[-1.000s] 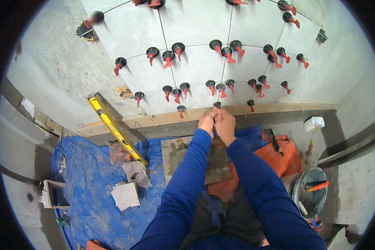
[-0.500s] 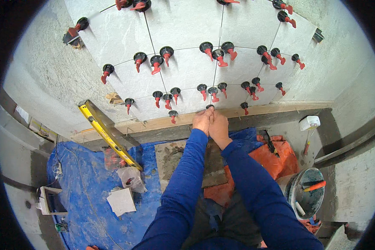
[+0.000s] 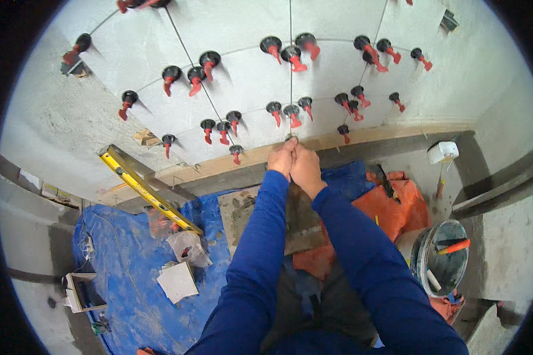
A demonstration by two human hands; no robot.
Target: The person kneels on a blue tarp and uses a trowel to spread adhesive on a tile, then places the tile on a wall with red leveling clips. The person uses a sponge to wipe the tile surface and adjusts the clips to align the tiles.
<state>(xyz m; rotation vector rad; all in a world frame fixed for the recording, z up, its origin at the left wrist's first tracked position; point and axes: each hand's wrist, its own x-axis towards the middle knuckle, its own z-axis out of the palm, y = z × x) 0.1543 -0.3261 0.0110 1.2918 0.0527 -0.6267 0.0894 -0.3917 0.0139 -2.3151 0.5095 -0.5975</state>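
Observation:
My left hand (image 3: 280,161) and my right hand (image 3: 305,170) meet low on the wall, fingers closed round a tile leveling clip (image 3: 291,139). Only a bit of its dark top shows above my fingertips; the rest of it is hidden. Right above sits another leveling clip (image 3: 292,115), with a black round base and a red handle, at the joint between large pale grey tiles (image 3: 249,89). Similar clips line the other joints in rows. Below the lowest tiles runs a wooden batten (image 3: 373,134), just behind my hands.
A yellow spirit level (image 3: 151,190) leans at the left above a blue tarp (image 3: 121,266). A plastic bag (image 3: 190,248) and square tile pieces (image 3: 177,283) lie there. At the right are an orange sheet (image 3: 400,207) and a bucket (image 3: 421,260) holding an orange-handled tool (image 3: 454,247).
The view has shifted, so the wall and its clips appear higher and further left. My two hands stay together at the same low clip.

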